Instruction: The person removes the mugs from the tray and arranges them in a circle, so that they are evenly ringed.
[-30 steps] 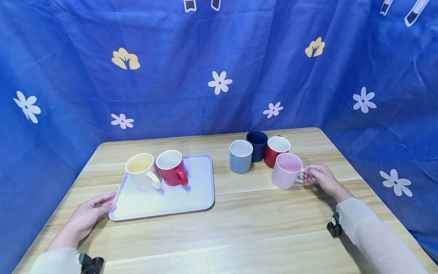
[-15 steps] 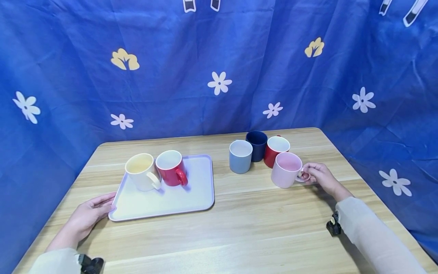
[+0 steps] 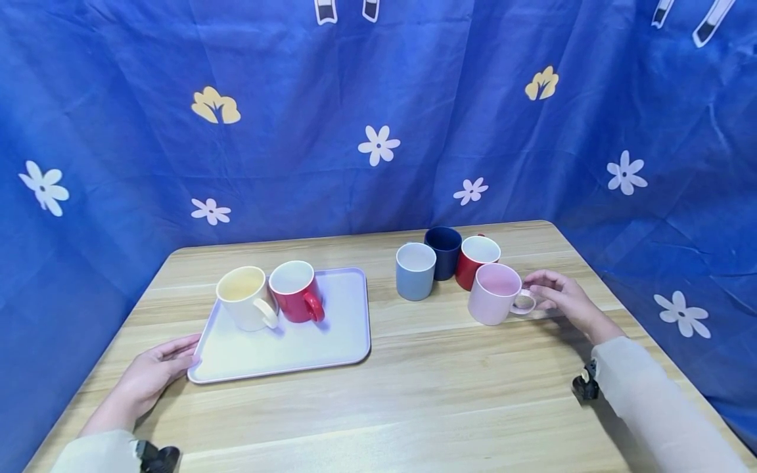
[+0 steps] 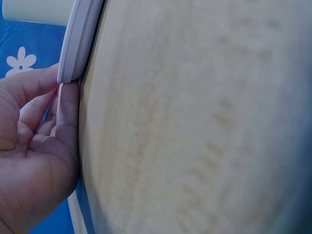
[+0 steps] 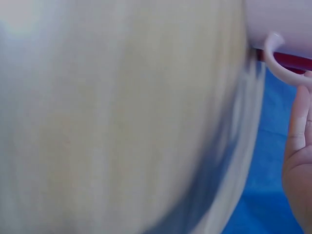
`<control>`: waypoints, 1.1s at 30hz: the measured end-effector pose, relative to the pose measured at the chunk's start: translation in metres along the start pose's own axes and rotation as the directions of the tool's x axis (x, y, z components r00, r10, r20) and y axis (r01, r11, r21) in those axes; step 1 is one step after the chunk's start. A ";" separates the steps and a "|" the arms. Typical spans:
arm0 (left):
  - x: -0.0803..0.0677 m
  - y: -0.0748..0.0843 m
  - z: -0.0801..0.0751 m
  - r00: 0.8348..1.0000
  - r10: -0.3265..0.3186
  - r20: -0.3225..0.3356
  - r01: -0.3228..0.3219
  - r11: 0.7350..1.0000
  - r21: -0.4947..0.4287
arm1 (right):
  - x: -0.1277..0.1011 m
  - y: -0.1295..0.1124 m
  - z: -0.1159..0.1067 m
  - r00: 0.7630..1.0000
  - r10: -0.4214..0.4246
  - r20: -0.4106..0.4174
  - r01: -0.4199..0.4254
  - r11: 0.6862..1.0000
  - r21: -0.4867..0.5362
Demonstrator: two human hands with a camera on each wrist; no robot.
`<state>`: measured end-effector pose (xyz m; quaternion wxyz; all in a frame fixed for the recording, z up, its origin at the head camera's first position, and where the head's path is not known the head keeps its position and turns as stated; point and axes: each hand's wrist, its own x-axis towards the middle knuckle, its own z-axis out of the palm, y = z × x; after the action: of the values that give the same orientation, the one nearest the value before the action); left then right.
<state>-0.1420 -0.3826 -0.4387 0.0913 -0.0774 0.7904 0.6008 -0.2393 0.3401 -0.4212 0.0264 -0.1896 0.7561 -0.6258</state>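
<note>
"Where is the pink mug (image 3: 492,305) set, relative to the fingers?"

"It is stood upright on the table (image 3: 402,401), with its handle (image 5: 280,73) turned toward the right hand (image 3: 564,302). The fingertips are placed just beside that handle. In the right wrist view it is nearly met by one fingertip, and whether it is touched cannot be told."

"How are those fingers held?"

"Loosely, a little bent and slightly apart; the handle is not clamped."

"And the left hand (image 3: 154,374)?"

"By that one the pale lilac tray (image 3: 331,348) is gripped near its front left corner. The rim is pinched between the thumb, laid on top, and the fingers, which are partly hidden by the tray."

"What is borne on the tray?"

"A cream mug (image 3: 242,309) and a red mug (image 3: 294,303), stood upright side by side toward the back, well apart from the pink one."

"What else is seen near the pink mug?"

"Right behind it a second red mug (image 3: 467,270) is partly covered from view. Farther left, a dark blue mug (image 3: 447,263) and a light blue mug (image 3: 416,284) are stood."
</note>
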 end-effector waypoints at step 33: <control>-0.001 0.002 0.000 1.000 0.000 0.004 0.000 1.000 0.000 | 0.061 -0.092 0.062 0.966 -0.155 0.207 0.069 0.926 0.372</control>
<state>-0.1415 -0.3825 -0.4370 0.0929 -0.0765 0.7903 0.6007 -0.2552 0.2492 -0.3350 0.1132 -0.2966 0.6076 -0.7280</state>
